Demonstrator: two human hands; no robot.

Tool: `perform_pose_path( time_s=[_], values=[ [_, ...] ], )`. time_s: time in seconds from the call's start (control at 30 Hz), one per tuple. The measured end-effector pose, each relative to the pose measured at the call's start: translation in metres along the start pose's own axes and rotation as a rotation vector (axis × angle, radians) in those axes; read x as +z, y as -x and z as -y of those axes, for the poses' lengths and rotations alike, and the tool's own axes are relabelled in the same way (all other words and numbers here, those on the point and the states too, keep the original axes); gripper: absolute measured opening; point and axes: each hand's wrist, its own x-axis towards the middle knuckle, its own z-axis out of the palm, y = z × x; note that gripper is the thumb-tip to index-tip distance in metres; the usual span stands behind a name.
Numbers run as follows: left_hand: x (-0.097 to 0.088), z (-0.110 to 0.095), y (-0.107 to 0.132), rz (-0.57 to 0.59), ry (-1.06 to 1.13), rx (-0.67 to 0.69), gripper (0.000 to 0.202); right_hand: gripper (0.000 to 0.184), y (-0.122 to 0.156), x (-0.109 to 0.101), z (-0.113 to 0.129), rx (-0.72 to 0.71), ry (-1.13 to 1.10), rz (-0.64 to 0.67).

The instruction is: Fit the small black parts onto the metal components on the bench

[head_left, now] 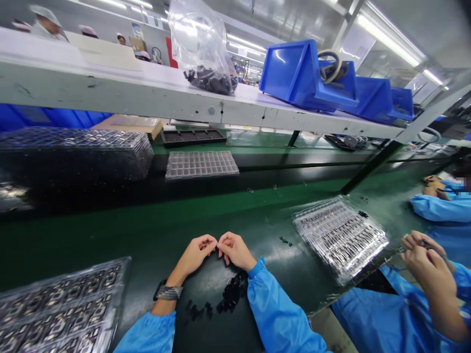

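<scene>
My left hand (197, 252) and my right hand (234, 249) meet over the green work surface (147, 230), fingertips pinched together. Whatever sits between the fingertips is too small or too hidden to make out. Just below my hands lies a pile of small black parts (232, 293), with a looser scatter of black pieces (198, 310) to its left. Farther right are a few more black pieces (285, 240). At the lower left rests a clear tray of metal-and-black parts (62, 309). A stack of clear trays with rows of small metal parts (340, 238) stands to the right.
A tall stack of clear trays (73, 152) stands at back left, near a clear compartment tray (201, 164) and black tray (193, 137). Overhead, the shelf (147, 95) carries a plastic bag of black parts (211, 78) and blue bins (290, 73). A co-worker's hands (427, 260) are at right.
</scene>
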Motion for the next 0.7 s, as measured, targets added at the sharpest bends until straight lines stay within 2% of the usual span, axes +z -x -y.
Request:
perform_pose_path(
  time_s=[0.7],
  values=[
    [-0.0035, 0.0019, -0.0036, 0.077, 0.021, 0.022, 0.041, 0.055, -0.0020, -0.0003, -0.0030, -0.030, -0.115, -0.015]
  ],
)
